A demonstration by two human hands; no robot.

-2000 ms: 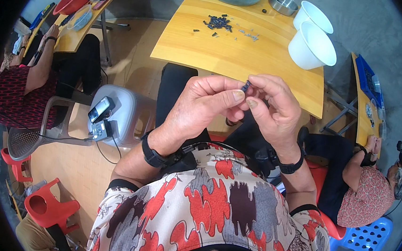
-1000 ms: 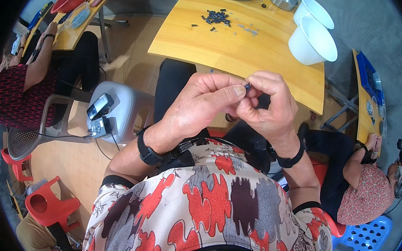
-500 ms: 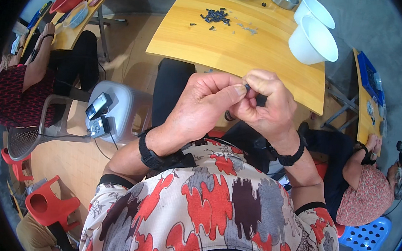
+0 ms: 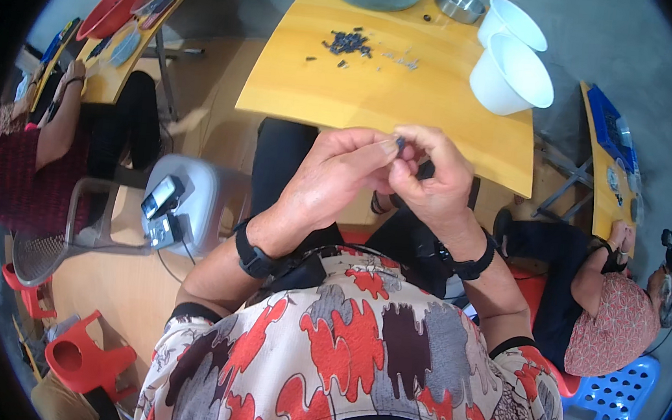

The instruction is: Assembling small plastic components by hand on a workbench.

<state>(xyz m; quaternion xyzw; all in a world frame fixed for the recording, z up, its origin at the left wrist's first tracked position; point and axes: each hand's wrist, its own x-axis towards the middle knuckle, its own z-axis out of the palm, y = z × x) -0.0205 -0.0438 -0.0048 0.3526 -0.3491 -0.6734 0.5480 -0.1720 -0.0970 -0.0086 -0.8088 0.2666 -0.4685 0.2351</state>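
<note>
Above the near edge of the wooden table (image 4: 306, 89), my two hands meet in front of my chest. My left hand (image 4: 329, 172) pinches a small dark piece (image 4: 399, 144) between thumb and forefinger. The right hand (image 4: 439, 179) has its thumb and bent fingers closed on the other side of the same piece. Most of the piece is covered by fingertips, so its exact kind cannot be made out. On the tabletop lies a heap of small black parts (image 4: 347, 43), with a few strays around it. Small pale bits (image 4: 403, 60) are scattered to its right.
A greenish bowl (image 4: 376, 0) full of dark parts and a metal dish (image 4: 460, 4) stand at the far edge. Two white tubs (image 4: 512, 75) are at the table's right. A grey stool (image 4: 203, 192) with devices is left. People sit at side tables.
The view has tilted slightly, showing more of the far bowl. My right fingers have loosened and shifted a little around the piece; the left hand still pinches it.
</note>
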